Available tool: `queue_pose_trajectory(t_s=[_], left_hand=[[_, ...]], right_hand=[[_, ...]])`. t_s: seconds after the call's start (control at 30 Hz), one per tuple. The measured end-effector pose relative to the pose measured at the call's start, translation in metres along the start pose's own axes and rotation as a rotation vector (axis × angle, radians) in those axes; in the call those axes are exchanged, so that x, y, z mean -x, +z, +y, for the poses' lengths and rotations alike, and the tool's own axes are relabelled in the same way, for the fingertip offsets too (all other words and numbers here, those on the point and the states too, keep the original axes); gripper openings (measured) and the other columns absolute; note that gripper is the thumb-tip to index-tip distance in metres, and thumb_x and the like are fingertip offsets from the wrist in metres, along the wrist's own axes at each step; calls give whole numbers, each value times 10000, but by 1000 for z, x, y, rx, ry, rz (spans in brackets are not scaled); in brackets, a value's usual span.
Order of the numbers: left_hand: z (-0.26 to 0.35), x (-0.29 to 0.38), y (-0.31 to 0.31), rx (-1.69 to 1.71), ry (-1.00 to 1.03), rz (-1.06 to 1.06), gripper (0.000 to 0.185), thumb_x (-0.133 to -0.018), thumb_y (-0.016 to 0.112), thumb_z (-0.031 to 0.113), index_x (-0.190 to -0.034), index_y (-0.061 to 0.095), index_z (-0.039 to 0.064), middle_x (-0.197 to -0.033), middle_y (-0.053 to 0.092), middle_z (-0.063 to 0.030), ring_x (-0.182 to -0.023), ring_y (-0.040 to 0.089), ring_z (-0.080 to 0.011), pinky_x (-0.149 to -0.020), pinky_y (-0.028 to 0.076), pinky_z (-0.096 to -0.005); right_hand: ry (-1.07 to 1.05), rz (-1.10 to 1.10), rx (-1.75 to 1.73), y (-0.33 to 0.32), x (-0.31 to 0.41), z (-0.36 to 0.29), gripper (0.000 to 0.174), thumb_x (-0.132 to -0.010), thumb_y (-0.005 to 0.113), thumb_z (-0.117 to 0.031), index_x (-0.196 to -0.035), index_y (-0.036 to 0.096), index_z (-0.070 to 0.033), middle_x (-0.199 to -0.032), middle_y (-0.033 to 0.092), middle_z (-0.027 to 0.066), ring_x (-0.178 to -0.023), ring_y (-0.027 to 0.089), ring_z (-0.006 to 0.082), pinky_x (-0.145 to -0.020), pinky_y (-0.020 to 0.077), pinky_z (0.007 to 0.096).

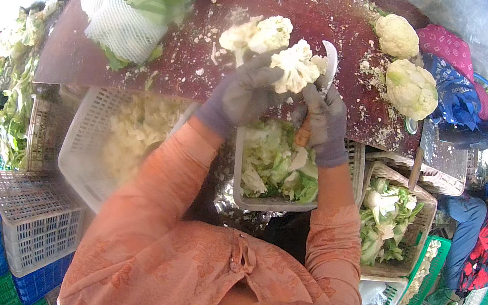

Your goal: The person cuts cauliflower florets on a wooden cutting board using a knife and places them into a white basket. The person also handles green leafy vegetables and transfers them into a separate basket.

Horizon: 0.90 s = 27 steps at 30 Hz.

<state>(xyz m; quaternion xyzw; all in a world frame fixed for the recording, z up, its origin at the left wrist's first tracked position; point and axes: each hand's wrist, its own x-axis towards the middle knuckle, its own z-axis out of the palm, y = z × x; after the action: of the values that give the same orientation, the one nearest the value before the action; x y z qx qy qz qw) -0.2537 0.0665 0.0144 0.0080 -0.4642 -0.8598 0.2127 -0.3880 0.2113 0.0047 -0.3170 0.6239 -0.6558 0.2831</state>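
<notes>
My left hand (pixel 251 91), in a grey glove, grips a cauliflower piece by its stem, between a cut floret (pixel 296 67) and other pieces. My gloved right hand (pixel 326 117) holds a curved knife (pixel 329 65) by its orange-brown handle, the blade pointing away from me beside the floret. More cauliflower pieces (pixel 270 34) show just beyond my left hand; whether they are held or lie on the table I cannot tell. Two trimmed cauliflower heads (pixel 411 89) (pixel 396 35) sit at the right of the dark red table (pixel 190 67). Leafy cauliflowers in white foam nets (pixel 125 28) lie at the left.
Below the table edge stand a white crate of cut florets (pixel 82 146), a crate of leaves (pixel 238 190) and another leaf crate (pixel 423 229). Crates are stacked at left (pixel 37 215). A person's denim-clad leg (pixel 464 230) shows at right. Crumbs litter the table.
</notes>
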Motion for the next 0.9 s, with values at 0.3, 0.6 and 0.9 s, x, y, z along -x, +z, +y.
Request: queue_pose_trajectory(t_s=[0.3, 0.6, 0.9], left_hand=[[-4, 2, -10, -81, -25, 58, 465, -1037, 569, 94, -1478, 453, 4, -1378, 592, -118, -1202, 654, -246, -1010, 594, -474], [2, 4, 5, -447, 11, -26, 412, -998, 597, 36, -1398, 520, -30, -1295, 640, -125, -1128, 693, -232, -932, 635, -364], [10, 3, 5, -547, 235, -165, 419, -988, 641, 56, -1382, 549, -54, -1197, 701, -126, -1050, 714, -194, -902, 605, -301]], right_hand=[[-751, 119, 1078, -7, 12, -6, 440, -1005, 641, -194, -1397, 565, -9, -1220, 696, 215, -983, 743, 295, -780, 619, 358], [-500, 1, 1089, -16, 33, -11, 661, -964, 657, -152, -1565, 398, -53, -1409, 619, 216, -984, 740, 368, -753, 611, 405], [-515, -68, 1032, -20, 29, -3, 774, -953, 612, -167, -1622, 226, -115, -1366, 624, 249, -801, 720, 434, -636, 580, 499]])
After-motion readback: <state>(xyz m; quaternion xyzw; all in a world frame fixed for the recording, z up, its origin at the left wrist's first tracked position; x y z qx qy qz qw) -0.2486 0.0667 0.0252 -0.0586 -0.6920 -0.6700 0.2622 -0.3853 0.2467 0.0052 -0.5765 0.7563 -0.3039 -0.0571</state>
